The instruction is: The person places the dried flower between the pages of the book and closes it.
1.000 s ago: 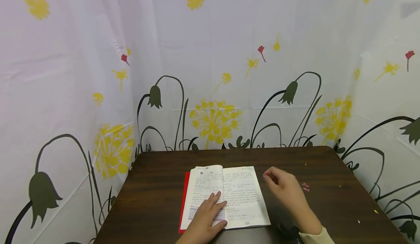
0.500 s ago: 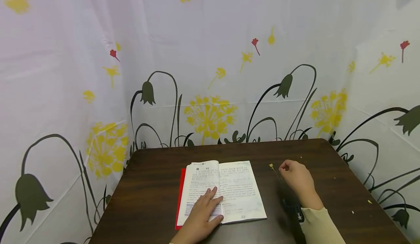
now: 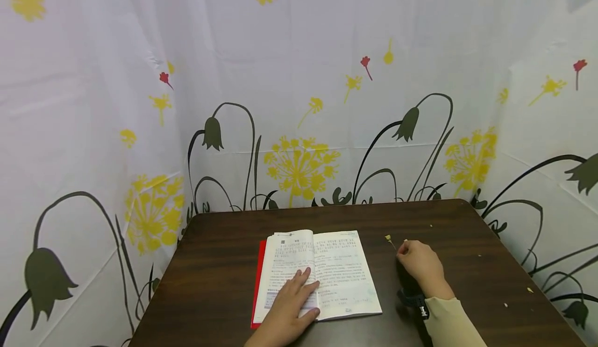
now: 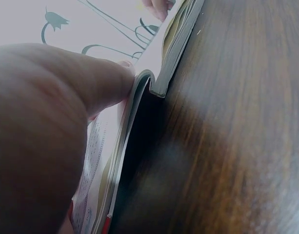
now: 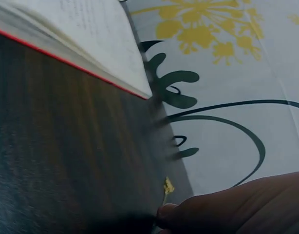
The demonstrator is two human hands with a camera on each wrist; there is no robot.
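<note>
An open book [image 3: 348,279] with a red cover edge lies on the dark wooden table. My left hand [image 3: 290,308] rests on its left page with the fingers spread. In the left wrist view the thumb [image 4: 108,80] lies along the page near the spine. To the right of the book, my right hand [image 3: 422,266] is low over the table, thumb and fingertips together. A small dried yellow flower [image 3: 388,238] on a thin stem shows at those fingertips. In the right wrist view the thumb and finger pinch the stem just below the yellow flower [image 5: 168,186].
Tiny pale bits, such as a yellow fragment [image 3: 530,290] and a whitish one [image 3: 505,305], are scattered on the right side of the table [image 3: 215,279]. A white curtain [image 3: 299,77] with printed flowers hangs behind the table.
The right hand has moved right, away from the book, then slightly down. The yellow flower has come into sight by its fingertips; a small pinkish flower is now hidden. The left hand stays on the page.
</note>
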